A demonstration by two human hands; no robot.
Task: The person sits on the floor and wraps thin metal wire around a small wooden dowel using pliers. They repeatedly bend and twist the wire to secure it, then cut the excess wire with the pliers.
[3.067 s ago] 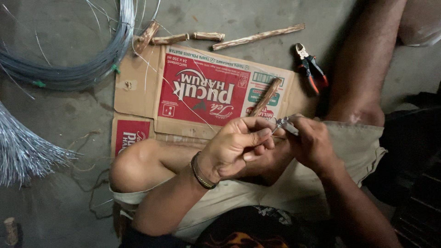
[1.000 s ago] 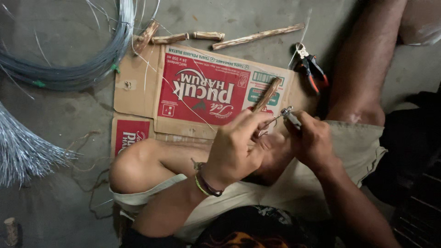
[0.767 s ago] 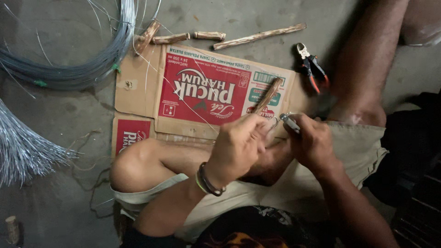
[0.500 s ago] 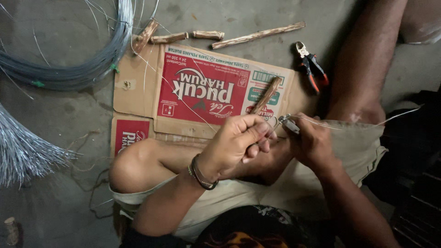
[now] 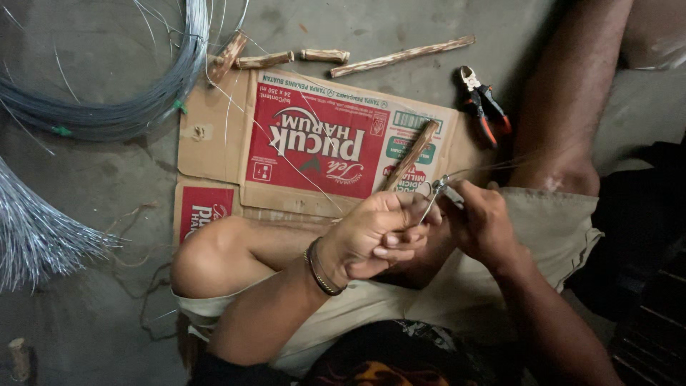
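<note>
Wooden stick [image 5: 409,156] and thin steel wire [image 5: 431,204] are sitting at the centre of the head view, where the person is working cross-legged on the concrete floor [image 5: 86,300]. The left hand [image 5: 375,236] is curling its fingers closed around the lower end of the stick, which is pointing up and away over a flattened red-and-brown cardboard box [image 5: 314,150]. The right hand [image 5: 482,221] is pinching the wire just beside the stick's lower end, fingers clenched on it, with a fine strand trailing off to the right. Judging from this, the wire is being wound or tied onto the stick, and the following turn calls for keeping the strand taut while the stick is held steady. Red-handled pliers [image 5: 482,107] are lying on the floor beyond the box, well apart from both hands. More cut sticks [image 5: 400,56] are lying along the box's far edge, a wire coil [image 5: 107,107] is resting at upper left, and a bundle of straight wires [image 5: 36,236] is fanning out at left.
</note>
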